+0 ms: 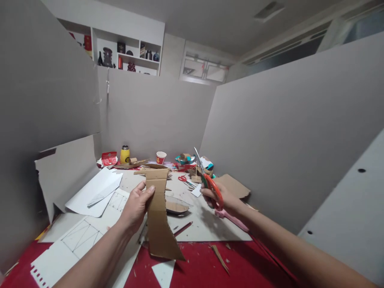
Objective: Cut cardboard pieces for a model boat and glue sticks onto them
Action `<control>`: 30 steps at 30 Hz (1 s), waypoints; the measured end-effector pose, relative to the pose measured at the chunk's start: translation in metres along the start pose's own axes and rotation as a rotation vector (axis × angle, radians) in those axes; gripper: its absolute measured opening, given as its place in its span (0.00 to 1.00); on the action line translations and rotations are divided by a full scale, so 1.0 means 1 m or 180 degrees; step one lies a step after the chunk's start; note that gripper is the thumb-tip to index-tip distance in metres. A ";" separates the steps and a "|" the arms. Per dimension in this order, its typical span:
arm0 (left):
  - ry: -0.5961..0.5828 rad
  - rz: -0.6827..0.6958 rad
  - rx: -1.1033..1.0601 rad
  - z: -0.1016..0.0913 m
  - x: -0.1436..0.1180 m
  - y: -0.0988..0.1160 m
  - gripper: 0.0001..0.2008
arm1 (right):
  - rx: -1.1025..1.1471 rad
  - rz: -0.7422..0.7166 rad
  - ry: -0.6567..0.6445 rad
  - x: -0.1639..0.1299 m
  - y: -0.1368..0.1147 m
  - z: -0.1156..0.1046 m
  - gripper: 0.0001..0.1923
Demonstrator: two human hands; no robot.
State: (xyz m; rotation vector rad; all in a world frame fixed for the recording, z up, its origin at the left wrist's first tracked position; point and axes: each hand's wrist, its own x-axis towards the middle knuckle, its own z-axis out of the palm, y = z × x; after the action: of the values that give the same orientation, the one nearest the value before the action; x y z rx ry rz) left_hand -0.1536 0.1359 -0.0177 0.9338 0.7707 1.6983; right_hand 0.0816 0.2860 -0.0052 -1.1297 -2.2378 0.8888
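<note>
My left hand (140,205) pinches the left edge of a cut strip of brown cardboard (160,224), thumb on its near face. The strip hangs upright above the table, with a curved, rough right edge and a flared lower end. In my right hand (213,195) is a pair of orange-handled scissors (215,188), raised to the right of the cardboard and apart from it. Their blades point up and to the left. Behind the strip, a pointed oval cardboard piece (178,207) lies on the white board (210,228), with a pencil (183,229) in front of it.
Sheets with line drawings (82,238) and folded white paper (96,192) lie at left. A yellow jar (125,155), a paper cup (161,157) and red-handled scissors (186,182) stand or lie farther back. Grey panels (156,112) enclose the table. Cardboard scraps (220,259) lie on the red cloth (198,268).
</note>
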 end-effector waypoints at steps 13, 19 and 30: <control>0.0288 0.0239 -0.0160 0.004 -0.002 0.014 0.30 | 0.1269 -0.0503 -0.0876 -0.055 -0.019 0.055 0.27; 0.0327 0.0377 -0.0206 0.006 -0.003 0.010 0.29 | 0.0789 -0.0881 -0.1185 -0.073 -0.028 0.061 0.26; 0.0515 0.0373 -0.0179 0.013 -0.006 -0.007 0.27 | 0.0516 -0.1410 -0.0924 -0.072 -0.038 0.079 0.22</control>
State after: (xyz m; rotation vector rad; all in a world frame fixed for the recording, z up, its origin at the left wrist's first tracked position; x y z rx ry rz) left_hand -0.1383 0.1326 -0.0185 0.8238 0.7825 1.9063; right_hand 0.0490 0.1829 -0.0397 -0.4227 -2.4505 1.0652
